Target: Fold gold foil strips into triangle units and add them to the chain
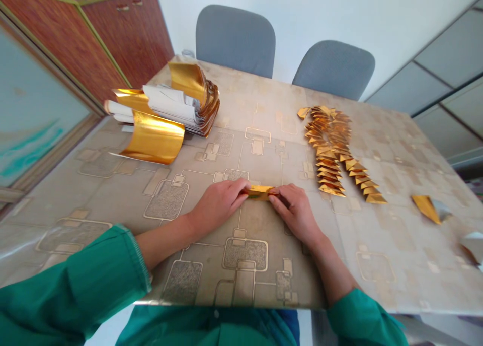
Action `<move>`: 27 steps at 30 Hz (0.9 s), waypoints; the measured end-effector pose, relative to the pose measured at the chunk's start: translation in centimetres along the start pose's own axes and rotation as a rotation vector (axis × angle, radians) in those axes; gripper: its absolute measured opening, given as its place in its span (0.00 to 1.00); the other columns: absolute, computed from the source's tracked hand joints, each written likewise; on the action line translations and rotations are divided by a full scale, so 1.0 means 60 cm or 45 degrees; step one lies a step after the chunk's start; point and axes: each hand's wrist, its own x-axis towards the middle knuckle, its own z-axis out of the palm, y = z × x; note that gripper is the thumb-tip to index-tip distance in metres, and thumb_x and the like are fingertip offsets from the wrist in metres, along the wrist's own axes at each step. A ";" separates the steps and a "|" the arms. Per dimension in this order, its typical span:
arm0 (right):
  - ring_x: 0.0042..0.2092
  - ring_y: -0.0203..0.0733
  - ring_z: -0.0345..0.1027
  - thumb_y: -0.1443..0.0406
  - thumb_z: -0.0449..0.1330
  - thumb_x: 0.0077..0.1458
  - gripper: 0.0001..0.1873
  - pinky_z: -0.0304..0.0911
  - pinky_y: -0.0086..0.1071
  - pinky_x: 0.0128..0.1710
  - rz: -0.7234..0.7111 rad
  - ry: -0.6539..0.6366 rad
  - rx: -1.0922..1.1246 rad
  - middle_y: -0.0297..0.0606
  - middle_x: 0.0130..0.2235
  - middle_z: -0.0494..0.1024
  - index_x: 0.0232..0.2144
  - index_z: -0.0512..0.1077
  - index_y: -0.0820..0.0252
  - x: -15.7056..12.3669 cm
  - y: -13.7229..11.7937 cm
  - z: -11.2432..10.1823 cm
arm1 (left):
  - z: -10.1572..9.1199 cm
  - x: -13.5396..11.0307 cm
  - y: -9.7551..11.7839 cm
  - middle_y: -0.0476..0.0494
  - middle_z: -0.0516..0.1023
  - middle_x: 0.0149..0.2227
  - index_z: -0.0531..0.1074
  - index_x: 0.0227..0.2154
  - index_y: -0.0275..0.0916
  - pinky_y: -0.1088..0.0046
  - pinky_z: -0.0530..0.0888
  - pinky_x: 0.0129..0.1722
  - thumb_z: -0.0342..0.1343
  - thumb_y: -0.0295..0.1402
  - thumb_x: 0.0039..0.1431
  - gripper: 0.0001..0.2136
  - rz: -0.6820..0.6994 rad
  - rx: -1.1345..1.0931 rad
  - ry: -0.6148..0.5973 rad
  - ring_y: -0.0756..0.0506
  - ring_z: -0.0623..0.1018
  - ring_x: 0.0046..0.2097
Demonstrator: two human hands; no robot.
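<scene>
A narrow folded strip of gold foil paper is stretched between my two hands, just above the patterned tablecloth near the middle. My left hand pinches its left end between thumb and fingers. At the other end, my right hand grips the strip the same way, fingers curled. Parts of both ends are hidden under the fingers. To the right of my hands lie rows of folded gold paper pieces, overlapping one another. Back left is a stack of gold and white sheets, with a curled gold sheet in front.
A gold and silver paper piece lies far right, with a pale paper piece at the right edge. Two grey chairs stand behind the table. A reddish wooden cabinet is at the back left.
</scene>
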 end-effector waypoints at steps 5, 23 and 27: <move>0.31 0.39 0.65 0.62 0.60 0.61 0.04 0.56 0.35 0.36 0.154 0.114 -0.025 0.32 0.27 0.73 0.36 0.73 0.56 0.006 -0.001 0.019 | 0.008 0.006 -0.007 0.47 0.80 0.42 0.67 0.44 0.40 0.70 0.74 0.40 0.53 0.29 0.66 0.06 -0.056 -0.048 0.006 0.45 0.80 0.40; 0.33 0.41 0.68 0.58 0.53 0.67 0.10 0.52 0.36 0.42 0.169 0.152 -0.485 0.35 0.31 0.77 0.37 0.68 0.57 0.011 -0.016 0.036 | 0.015 0.011 -0.003 0.39 0.77 0.49 0.67 0.42 0.37 0.64 0.76 0.49 0.53 0.26 0.65 0.05 -0.049 0.045 0.042 0.43 0.78 0.49; 0.34 0.41 0.68 0.59 0.54 0.67 0.10 0.50 0.36 0.43 0.160 0.126 -0.525 0.33 0.30 0.76 0.35 0.69 0.57 0.010 -0.017 0.035 | 0.012 0.012 -0.006 0.40 0.77 0.49 0.69 0.42 0.37 0.64 0.75 0.49 0.54 0.27 0.65 0.04 -0.044 0.120 0.057 0.43 0.78 0.49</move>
